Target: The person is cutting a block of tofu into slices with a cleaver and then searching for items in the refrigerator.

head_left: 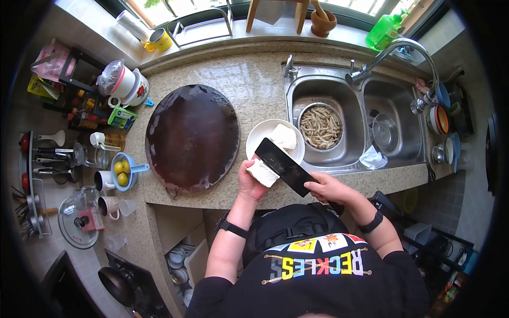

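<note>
Holding white tofu block, broad black cleaver

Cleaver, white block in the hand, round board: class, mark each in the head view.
cleaver (pixel 283 166), head view, middle of the dark blade.
white block (pixel 262 174), head view, white side below the blade.
round board (pixel 191 138), head view, centre of its dark top.

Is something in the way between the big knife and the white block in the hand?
Nothing visible is in the way. The left hand holds the white block, and the cleaver in the right hand lies right across the block's top, seemingly touching it.
</note>
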The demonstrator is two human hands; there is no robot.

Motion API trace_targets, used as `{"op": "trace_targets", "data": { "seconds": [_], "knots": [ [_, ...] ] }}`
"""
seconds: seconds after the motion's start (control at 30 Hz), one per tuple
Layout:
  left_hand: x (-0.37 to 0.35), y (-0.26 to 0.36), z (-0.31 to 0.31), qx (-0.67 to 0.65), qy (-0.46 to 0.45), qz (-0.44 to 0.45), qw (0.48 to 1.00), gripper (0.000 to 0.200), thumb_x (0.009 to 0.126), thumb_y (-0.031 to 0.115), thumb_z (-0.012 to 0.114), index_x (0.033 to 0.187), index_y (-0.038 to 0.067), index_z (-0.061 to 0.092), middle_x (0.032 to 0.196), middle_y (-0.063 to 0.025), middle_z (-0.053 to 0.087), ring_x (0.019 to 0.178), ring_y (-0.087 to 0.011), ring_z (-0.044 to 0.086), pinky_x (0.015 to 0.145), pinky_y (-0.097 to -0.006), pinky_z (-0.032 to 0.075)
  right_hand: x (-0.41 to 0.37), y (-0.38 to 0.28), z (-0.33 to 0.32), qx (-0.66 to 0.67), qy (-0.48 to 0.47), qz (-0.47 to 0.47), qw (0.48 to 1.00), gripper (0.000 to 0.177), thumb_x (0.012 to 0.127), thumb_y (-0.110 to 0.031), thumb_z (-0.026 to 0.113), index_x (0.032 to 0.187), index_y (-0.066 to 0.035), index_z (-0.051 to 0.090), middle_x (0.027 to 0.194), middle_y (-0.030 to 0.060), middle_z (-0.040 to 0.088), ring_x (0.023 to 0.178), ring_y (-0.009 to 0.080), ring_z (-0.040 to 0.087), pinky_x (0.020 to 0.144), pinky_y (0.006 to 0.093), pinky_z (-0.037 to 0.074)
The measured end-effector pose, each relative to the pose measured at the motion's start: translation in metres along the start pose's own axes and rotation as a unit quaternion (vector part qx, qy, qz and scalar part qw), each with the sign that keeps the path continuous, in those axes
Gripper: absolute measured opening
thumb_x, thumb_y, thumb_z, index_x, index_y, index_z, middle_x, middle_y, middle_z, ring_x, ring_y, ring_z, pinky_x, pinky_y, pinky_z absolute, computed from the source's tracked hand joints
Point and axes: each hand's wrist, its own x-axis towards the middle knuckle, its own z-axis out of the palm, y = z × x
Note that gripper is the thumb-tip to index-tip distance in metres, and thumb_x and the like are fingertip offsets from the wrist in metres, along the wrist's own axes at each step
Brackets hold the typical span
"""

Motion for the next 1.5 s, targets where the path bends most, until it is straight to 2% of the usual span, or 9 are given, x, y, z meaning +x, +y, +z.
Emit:
{"op": "trace_targets", "data": {
  "seconds": [0.07,0.13,0.37,0.43,0.53,0.87,1.17,1.33,1.5],
  "knots": [
    [-0.001,0.002,0.000,0.010,0.007,-0.002,1.000,0.057,0.076,0.028,0.049,0.128,0.006,0.045,0.120,-0.0129,0.056,0.110,-0.0298,0.054,0.096,-0.0443,0.042,0.003,0.003,-0.002,0.029,-0.016,0.008,0.999,0.009,0.094,-0.017,0.048,0.093,-0.008,0.047,0.058,-0.0044,0.037,0.043,0.0033,0.032,0.038,0.0210,0.028],
    [-0.002,0.003,0.004,-0.007,0.018,-0.015,1.000,0.044,0.077,0.031,0.050,0.117,0.013,0.055,0.116,-0.0103,0.059,0.108,-0.0295,0.056,0.091,-0.0476,0.044,0.004,0.003,-0.003,0.059,-0.031,0.017,0.998,0.008,0.094,-0.016,0.048,0.093,-0.008,0.046,0.058,-0.0041,0.036,0.042,0.0036,0.030,0.037,0.0213,0.027],
    [-0.004,0.003,0.005,-0.011,0.095,-0.001,0.995,0.039,0.079,0.034,0.047,0.111,0.013,0.057,0.112,-0.0089,0.060,0.106,-0.0287,0.056,0.089,-0.0482,0.044,0.012,0.009,-0.001,0.069,-0.028,0.009,0.997,0.008,0.094,-0.016,0.048,0.093,-0.008,0.045,0.057,-0.0042,0.036,0.041,0.0040,0.029,0.037,0.0213,0.026],
    [-0.004,0.003,0.004,0.014,0.116,-0.004,0.993,0.036,0.080,0.034,0.048,0.109,0.016,0.058,0.109,-0.0052,0.060,0.100,-0.0256,0.058,0.082,-0.0448,0.047,0.011,0.010,0.000,0.076,-0.029,0.009,0.997,0.008,0.094,-0.016,0.048,0.093,-0.008,0.045,0.057,-0.0042,0.035,0.041,0.0040,0.029,0.037,0.0212,0.026],
    [-0.001,0.001,-0.002,-0.016,0.107,0.002,0.994,0.040,0.079,0.033,0.045,0.111,0.014,0.057,0.111,-0.0086,0.060,0.106,-0.0293,0.055,0.090,-0.0494,0.043,0.010,0.011,0.001,0.082,-0.018,0.013,0.996,0.008,0.095,-0.016,0.048,0.093,-0.009,0.045,0.057,-0.0043,0.035,0.042,0.0039,0.030,0.038,0.0211,0.026],
    [-0.008,-0.004,0.000,-0.008,0.145,0.011,0.989,0.047,0.078,0.035,0.042,0.119,0.015,0.053,0.117,-0.0114,0.058,0.105,-0.0327,0.056,0.088,-0.0520,0.044,0.006,0.017,-0.002,0.120,-0.033,0.024,0.992,0.007,0.095,-0.017,0.048,0.097,-0.011,0.046,0.058,-0.0049,0.036,0.043,0.0034,0.030,0.039,0.0202,0.026],
    [-0.014,0.001,-0.007,-0.021,0.056,-0.028,0.998,0.053,0.079,0.035,0.040,0.127,0.015,0.048,0.124,-0.0139,0.053,0.113,-0.0361,0.052,0.088,-0.0596,0.045,0.005,0.023,-0.008,0.104,-0.031,0.017,0.994,0.007,0.095,-0.017,0.048,0.099,-0.011,0.046,0.058,-0.0048,0.036,0.042,0.0032,0.030,0.038,0.0202,0.027],
    [-0.016,-0.001,0.010,-0.004,0.102,0.009,0.995,0.056,0.077,0.033,0.041,0.129,0.012,0.046,0.132,-0.0166,0.046,0.122,-0.0385,0.043,0.097,-0.0614,0.036,0.005,0.025,-0.016,0.127,-0.022,0.019,0.991,0.008,0.095,-0.017,0.048,0.099,-0.010,0.046,0.058,-0.0044,0.036,0.042,0.0033,0.030,0.038,0.0201,0.027],
    [-0.016,0.003,0.009,-0.002,0.091,-0.009,0.996,0.053,0.076,0.028,0.042,0.125,0.010,0.048,0.132,-0.0160,0.046,0.123,-0.0380,0.042,0.098,-0.0617,0.034,-0.001,0.022,-0.018,0.111,-0.011,-0.006,0.994,0.012,0.095,-0.017,0.048,0.104,-0.010,0.047,0.058,-0.0041,0.037,0.042,0.0033,0.031,0.038,0.0197,0.027]
  ]
}}
